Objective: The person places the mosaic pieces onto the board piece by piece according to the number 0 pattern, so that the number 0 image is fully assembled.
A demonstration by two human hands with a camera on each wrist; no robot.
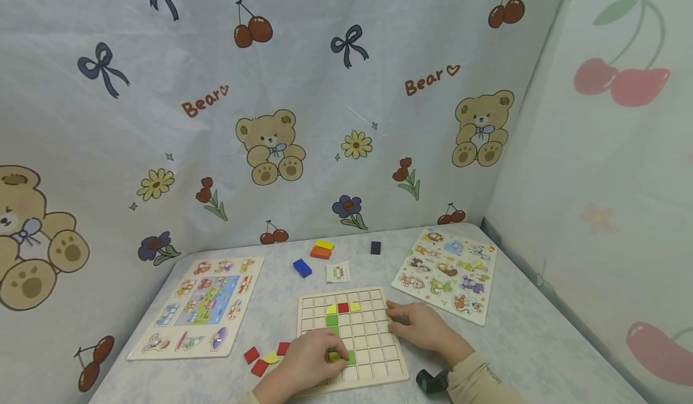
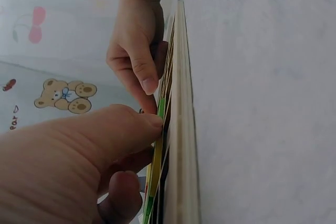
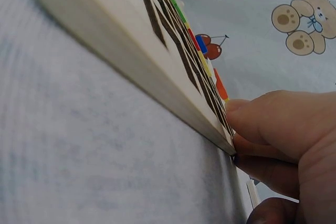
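A wooden grid board lies on the table in front of me. Yellow, red and green tiles fill some of its squares. My left hand pinches a yellow tile on the board's near rows, next to a green tile. In the left wrist view the thumb presses that yellow tile against the board. My right hand holds the board's right edge, thumb on top and fingers against the side of the board.
Loose red tiles and a yellow one lie left of the board. Behind it are a pattern card, a blue block, an orange-yellow stack and a black block. Picture puzzles lie left and right. Curtains close in the table.
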